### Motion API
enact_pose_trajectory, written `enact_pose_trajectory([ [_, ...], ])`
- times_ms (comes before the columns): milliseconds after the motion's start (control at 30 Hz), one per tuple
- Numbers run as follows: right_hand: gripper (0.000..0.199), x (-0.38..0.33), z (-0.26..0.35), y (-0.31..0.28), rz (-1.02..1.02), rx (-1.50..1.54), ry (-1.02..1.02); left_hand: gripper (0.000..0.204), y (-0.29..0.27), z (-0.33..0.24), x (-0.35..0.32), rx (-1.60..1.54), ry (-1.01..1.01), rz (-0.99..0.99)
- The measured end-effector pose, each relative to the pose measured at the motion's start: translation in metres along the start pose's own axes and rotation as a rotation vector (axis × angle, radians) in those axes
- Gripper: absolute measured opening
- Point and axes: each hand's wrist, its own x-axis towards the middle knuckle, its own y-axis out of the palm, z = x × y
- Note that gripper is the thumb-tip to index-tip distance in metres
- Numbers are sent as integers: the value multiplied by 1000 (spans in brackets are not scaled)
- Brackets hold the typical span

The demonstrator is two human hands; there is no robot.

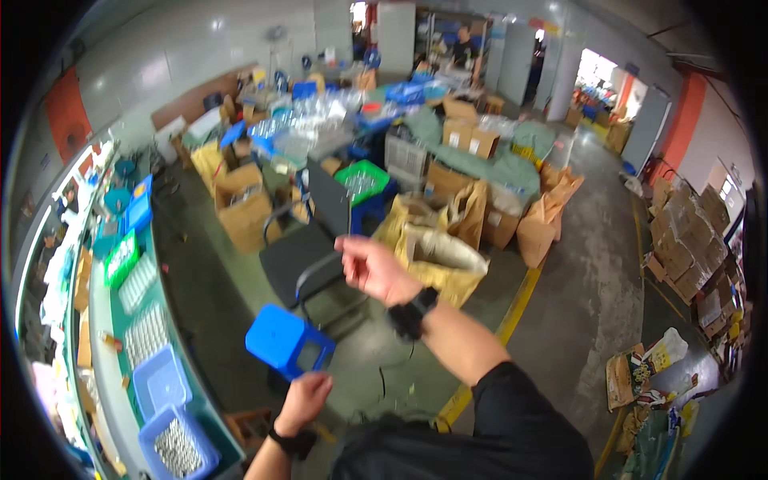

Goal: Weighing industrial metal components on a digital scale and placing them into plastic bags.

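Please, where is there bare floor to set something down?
Mostly bare floor shows between the two yellow lines, and between the green workbench and blue stool. Beyond the black chair it is crowded with paper sacks, cardboard boxes and clear plastic.

Two blue bins (162, 386) stand on the green bench (210, 418) at left; the nearer contains small pale parts (176, 450), possibly metal. Cardboard boxes (688, 240) are stacked at right.
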Motion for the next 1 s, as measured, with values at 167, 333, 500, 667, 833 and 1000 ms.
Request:
enact_pose_trajectory([
  [167, 15, 7, 16, 24, -57, -76, -128, 25, -8, -58, 26, -482, -18, -38],
  [333, 15, -3, 12, 42, -29, -255, -279, 28, 7, -101, 36, -525, 60, -56],
  [500, 14, -4, -32, 48, 7, -367, -287, 31, 38, -104, 43, -829, -94, -72],
  [667, 14, 0, -71, 44, 28, -471, -268, 23, 55, -92, 39, -883, -173, -37],
  [833, 14, 12, -95, 25, 99, -492, -170, 21, 61, -90, 32, -870, -277, -120],
  [1000, 17, 27, -107, -3, 156, -517, -87, 20, 46, -73, 5, -756, -321, -269],
])
